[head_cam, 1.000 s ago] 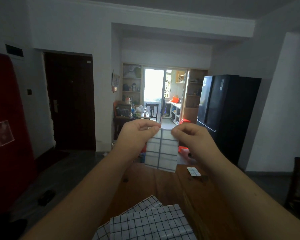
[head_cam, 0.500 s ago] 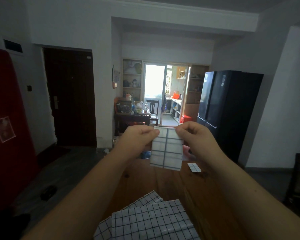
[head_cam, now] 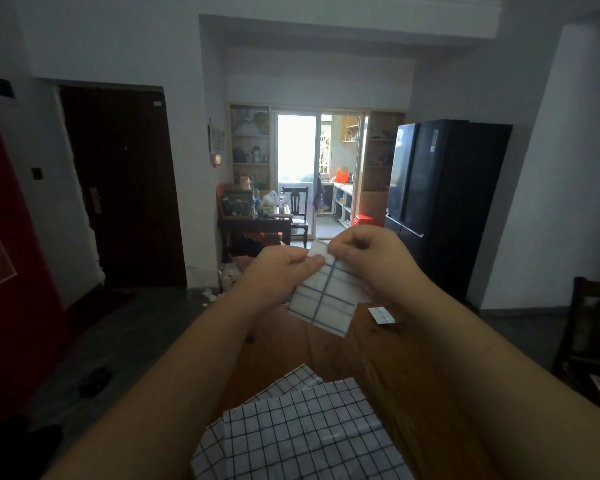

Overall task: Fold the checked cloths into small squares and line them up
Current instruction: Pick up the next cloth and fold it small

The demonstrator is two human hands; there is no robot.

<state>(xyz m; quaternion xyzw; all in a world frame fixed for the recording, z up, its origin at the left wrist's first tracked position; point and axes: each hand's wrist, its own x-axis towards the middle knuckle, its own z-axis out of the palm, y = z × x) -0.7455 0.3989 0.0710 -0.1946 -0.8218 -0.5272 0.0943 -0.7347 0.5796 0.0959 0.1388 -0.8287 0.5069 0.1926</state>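
A small folded white cloth with blue check lines [head_cam: 326, 303] hangs tilted in the air above the wooden table [head_cam: 378, 362]. My left hand [head_cam: 278, 268] pinches its top left corner and my right hand [head_cam: 368, 258] pinches its top right edge, thumbs close together. One folded checked square [head_cam: 381, 314] lies on the far part of the table. A pile of unfolded black-and-white checked cloths [head_cam: 302, 431] lies at the near edge, between my forearms.
A dark chair [head_cam: 593, 341] stands at the table's right side. Beyond the table are a black fridge [head_cam: 440, 202], a cluttered side table [head_cam: 253, 220] and a dark door [head_cam: 118, 188]. A red panel [head_cam: 11, 271] fills the left edge.
My hands have drawn closer together and the held cloth has tilted, its lower end swinging right. The camera has dropped a little and shifted its aim.
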